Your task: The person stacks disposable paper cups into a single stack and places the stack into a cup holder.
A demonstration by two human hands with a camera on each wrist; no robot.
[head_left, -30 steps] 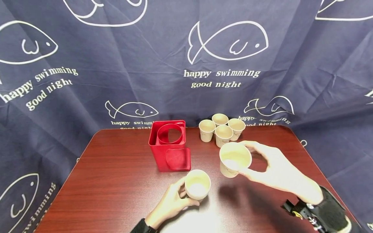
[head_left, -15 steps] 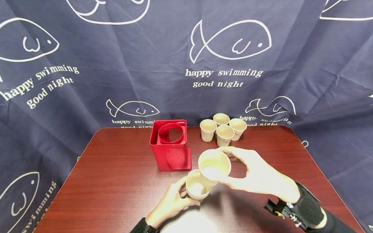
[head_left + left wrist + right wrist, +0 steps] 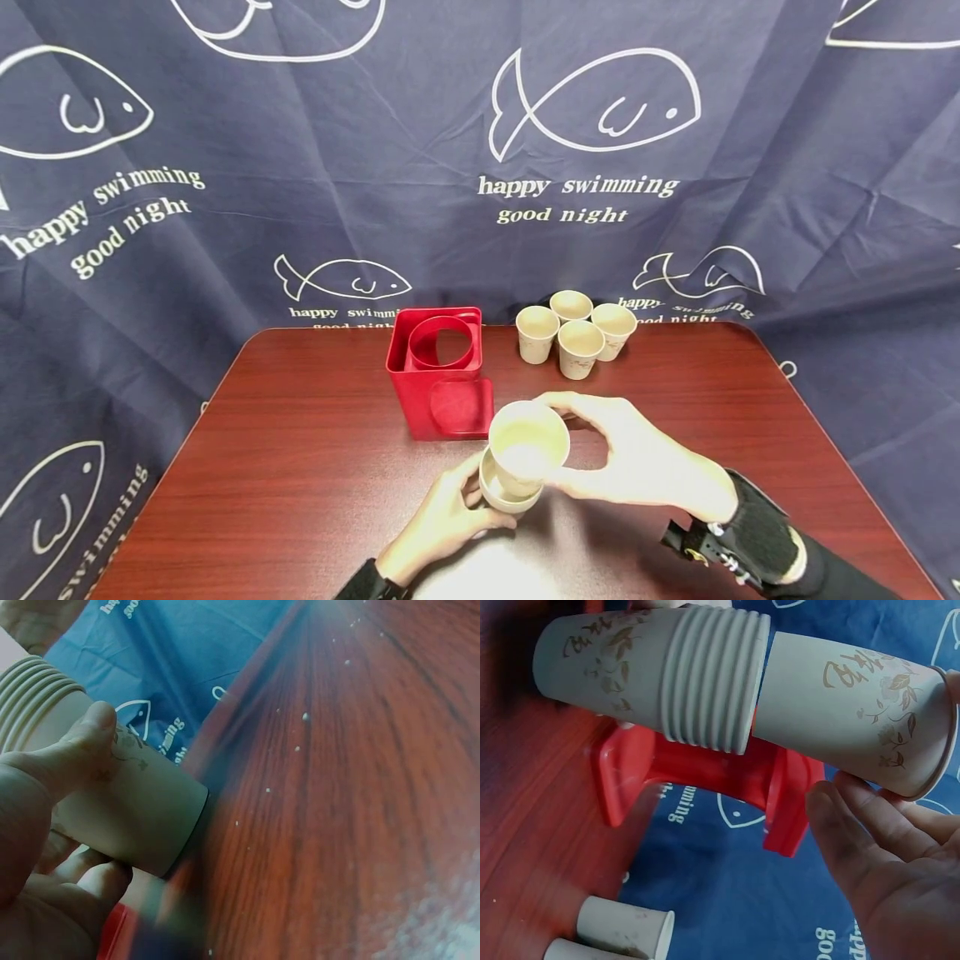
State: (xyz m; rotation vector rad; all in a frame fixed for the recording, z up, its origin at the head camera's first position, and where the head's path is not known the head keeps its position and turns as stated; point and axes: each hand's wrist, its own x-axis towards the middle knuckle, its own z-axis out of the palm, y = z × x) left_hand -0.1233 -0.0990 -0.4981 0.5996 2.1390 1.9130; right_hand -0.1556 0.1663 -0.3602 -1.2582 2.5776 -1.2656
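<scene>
A: Where did things stand?

B: The left hand (image 3: 442,521) gripped a stack of paper cups (image 3: 667,675) standing on the surface (image 3: 300,467). The right hand's (image 3: 645,467) fingers pinched the rim of a single paper cup (image 3: 527,446), its base partly nested in the stack.

A: Risks?

B: Entering tilted, it could have jammed or crumpled, or tipped the stack towards the red cup holder (image 3: 441,383).

A: Changes?

B: A second before, that cup had hung well right of the stack, near four loose cups (image 3: 576,335).

Right hand (image 3: 637,462) pinches a paper cup (image 3: 527,446) by its rim, its base nested in the stacked cups (image 3: 504,493) gripped by the left hand (image 3: 442,525), near the surface's (image 3: 300,467) front edge, before the red holder (image 3: 442,383).
</scene>
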